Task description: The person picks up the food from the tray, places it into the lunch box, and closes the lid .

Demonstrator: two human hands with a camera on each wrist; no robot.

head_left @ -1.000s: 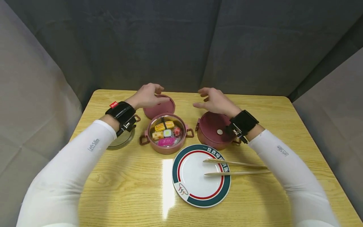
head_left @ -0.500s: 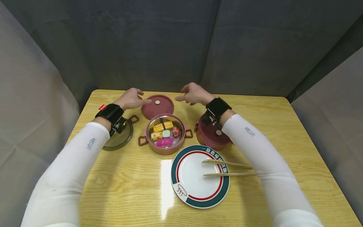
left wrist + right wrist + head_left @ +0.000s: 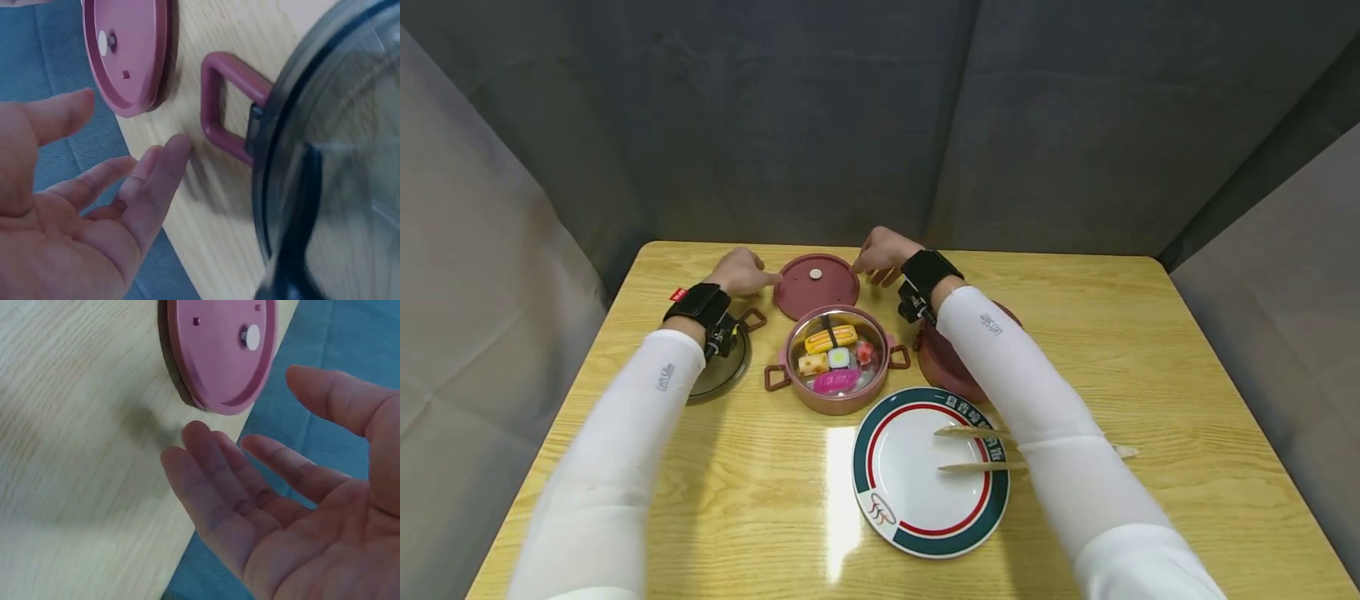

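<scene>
Left hand (image 3: 741, 272) and right hand (image 3: 880, 250), both open and holding nothing, have closed in from either side on the flat round maroon plastic lid (image 3: 817, 285) lying on the wooden bench (image 3: 715, 467), ready to grasp it.

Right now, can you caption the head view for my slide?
Left hand and right hand flank a pink lid behind an open pot of toy sushi.
</scene>
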